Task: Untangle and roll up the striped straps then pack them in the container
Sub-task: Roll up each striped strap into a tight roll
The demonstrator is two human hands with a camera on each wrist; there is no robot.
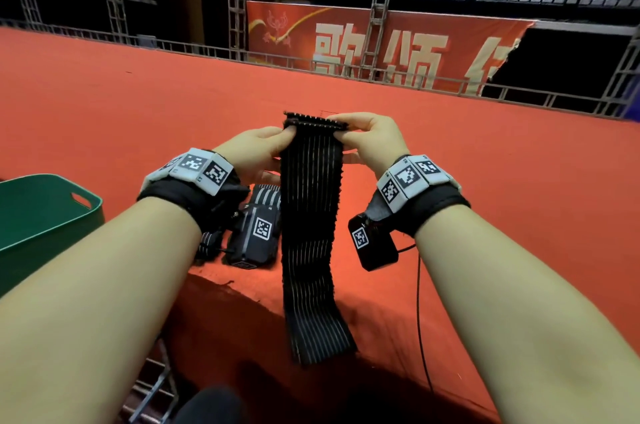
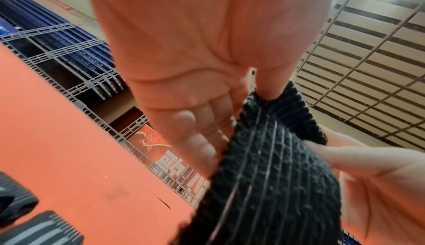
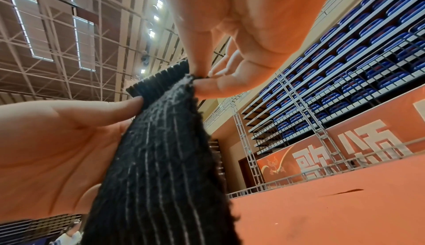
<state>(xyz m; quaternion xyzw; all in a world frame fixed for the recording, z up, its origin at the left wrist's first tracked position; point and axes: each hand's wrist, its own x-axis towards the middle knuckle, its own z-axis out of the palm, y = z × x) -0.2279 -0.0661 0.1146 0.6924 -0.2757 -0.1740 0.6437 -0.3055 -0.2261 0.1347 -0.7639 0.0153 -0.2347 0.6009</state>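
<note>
Black ribbed strap [image 1: 311, 229] with thin pale stripes hangs straight down from both hands, top edge folded over, tail dangling past the edge of the red-carpeted platform [image 1: 138, 105]. Left hand [image 1: 254, 155] pinches the top left corner, thumb pressed on the fabric with fingers behind it. Right hand [image 1: 372, 138] pinches the top right corner between thumb and forefinger, other fingers loosely curled. Strap looks untangled, roll just at its first fold. Green container [image 1: 45, 212] sits on the platform well to the left, its inside not visible. More straps [image 1: 265, 196] lie on the carpet below the left wrist.

Risks: grip is only at the corners, so a slip drops the strap off the platform edge. Uneven turns by the two hands would likely give a skewed, coned roll. The ribbed fabric looks stretchy, so a loose roll may spring open.
</note>
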